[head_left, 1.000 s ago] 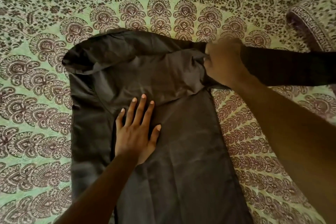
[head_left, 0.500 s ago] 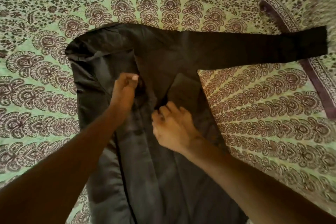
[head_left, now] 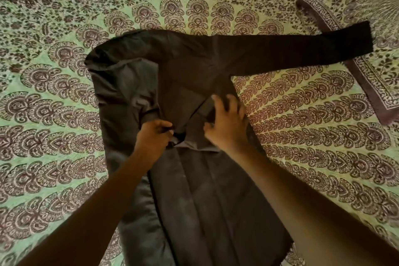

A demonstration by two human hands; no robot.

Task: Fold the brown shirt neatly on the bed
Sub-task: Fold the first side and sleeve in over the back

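At the bottom of the frame the lower body of the brown shirt (head_left: 207,211) lies flat on the bed (head_left: 54,114), running up the middle toward the centre. Just above that, left of centre, my left hand (head_left: 154,139) has its fingers curled around a bunched edge of cloth. My right hand (head_left: 227,123), just right of centre, lies spread with loose fingers on a folded flap, pressing it down and gripping nothing.

To do this step well, I judge I should keep the right palm flat as an anchor, draw the pinched edge taut and lay it straight along the body line, then smooth out the bunching before letting go.

Farther up, the right sleeve (head_left: 302,52) stretches toward the upper right, its cuff lying on a pillow (head_left: 356,6).

I see no containers here.
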